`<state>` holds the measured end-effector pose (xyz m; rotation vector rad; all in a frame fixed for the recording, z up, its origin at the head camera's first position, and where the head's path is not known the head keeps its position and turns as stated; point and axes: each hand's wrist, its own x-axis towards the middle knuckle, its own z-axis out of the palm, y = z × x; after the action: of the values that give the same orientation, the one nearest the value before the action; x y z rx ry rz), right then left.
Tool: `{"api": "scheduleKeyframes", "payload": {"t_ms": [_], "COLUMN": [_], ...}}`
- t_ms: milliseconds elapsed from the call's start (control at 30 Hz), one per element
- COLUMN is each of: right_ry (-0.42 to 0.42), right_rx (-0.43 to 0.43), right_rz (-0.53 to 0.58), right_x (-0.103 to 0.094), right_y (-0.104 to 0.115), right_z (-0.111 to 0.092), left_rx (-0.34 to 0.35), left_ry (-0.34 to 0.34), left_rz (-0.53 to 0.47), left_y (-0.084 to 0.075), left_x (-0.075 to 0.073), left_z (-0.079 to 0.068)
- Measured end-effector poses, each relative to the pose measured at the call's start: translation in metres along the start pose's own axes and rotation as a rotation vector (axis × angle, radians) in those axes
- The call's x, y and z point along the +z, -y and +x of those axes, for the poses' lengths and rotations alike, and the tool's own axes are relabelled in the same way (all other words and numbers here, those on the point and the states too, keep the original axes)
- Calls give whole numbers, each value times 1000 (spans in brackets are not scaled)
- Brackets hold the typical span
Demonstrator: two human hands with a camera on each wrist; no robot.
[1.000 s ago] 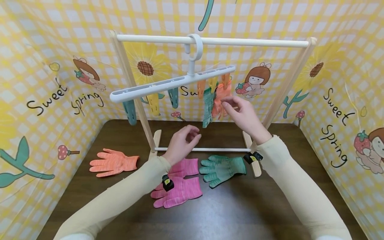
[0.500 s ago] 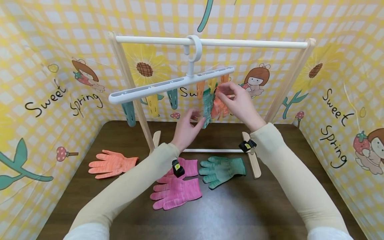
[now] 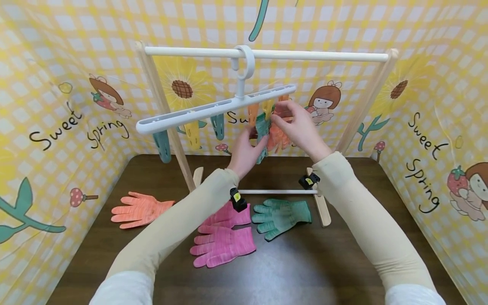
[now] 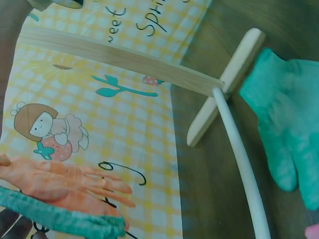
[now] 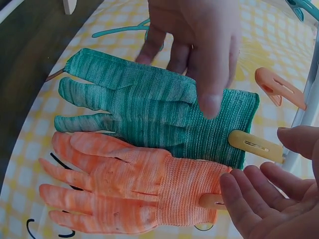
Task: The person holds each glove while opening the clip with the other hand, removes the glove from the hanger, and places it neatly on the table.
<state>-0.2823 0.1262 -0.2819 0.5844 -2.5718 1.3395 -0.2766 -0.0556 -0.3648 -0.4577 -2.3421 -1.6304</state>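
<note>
Left hand pinched hanging green knit glove, right of centre in head view, thumb on near face, fingers behind. Right hand, thumb and fingers apart, hovered beside yellow clothespin. Glove seemed light, soft, limp, not slippery; best hold probably cuff, near clothespin. Long axis near-vertical in head view, cuff up, fingers down; in right wrist view fingers pointed left. Orange glove hung just beside. Grey hanger slanted across upper middle of frame.
</note>
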Motion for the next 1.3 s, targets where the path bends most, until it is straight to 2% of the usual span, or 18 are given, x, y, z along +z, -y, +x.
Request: {"api": "scheduleKeyframes", "payload": {"t_ms": [300,667,933,1300], "right_ry": [12,3,11,11], "right_rx": [21,38,35,16], "right_rz": [17,40,15,65], "right_x": [5,12,14,19], "right_y": [1,-2,-2,-2], "right_z": [-1,2,4,8], "left_rx": [-37,-1,-7,-45], "left_ry": [-39,-67,-55,-71], "left_rz": [-19,10,-85,-180], "left_y": [-7,-3,0,4], "left_x": [4,-4,-10,-11], "left_z": [7,3,0,-2]}}
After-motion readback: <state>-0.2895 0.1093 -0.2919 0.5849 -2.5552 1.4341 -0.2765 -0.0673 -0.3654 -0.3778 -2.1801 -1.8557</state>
